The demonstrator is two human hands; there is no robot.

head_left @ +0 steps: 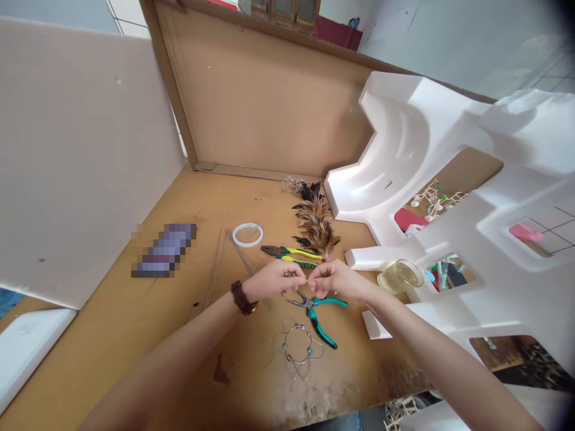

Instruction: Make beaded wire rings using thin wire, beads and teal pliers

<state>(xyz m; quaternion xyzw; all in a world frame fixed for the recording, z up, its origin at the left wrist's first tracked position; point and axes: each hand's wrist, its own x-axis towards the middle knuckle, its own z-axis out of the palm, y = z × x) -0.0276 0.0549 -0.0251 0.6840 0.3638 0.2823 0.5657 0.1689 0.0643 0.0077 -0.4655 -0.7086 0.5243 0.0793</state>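
My left hand (279, 279), with a brown watch on its wrist, and my right hand (336, 279) meet fingertip to fingertip over the table. Both are pinched closed on something tiny that I cannot make out. Just below them lie teal-handled pliers (309, 304), jaws apart. Yellow-and-green-handled pliers (275, 251) rest behind my left hand. Nearer the table's front edge is a beaded wire ring (297, 343) with loose wire loops. Several thin straight wires (245, 258) run out to the left, partly under my left hand and forearm.
A white ring (248, 235) and a bundle of brown feathers (313, 220) lie farther back. At right, a glass of yellowish liquid (399, 276) stands against large white foam packaging (399, 143). A pixelated dark object (165, 251) lies left. Cardboard (269, 102) and a white panel (85, 143) wall the table (135, 335).
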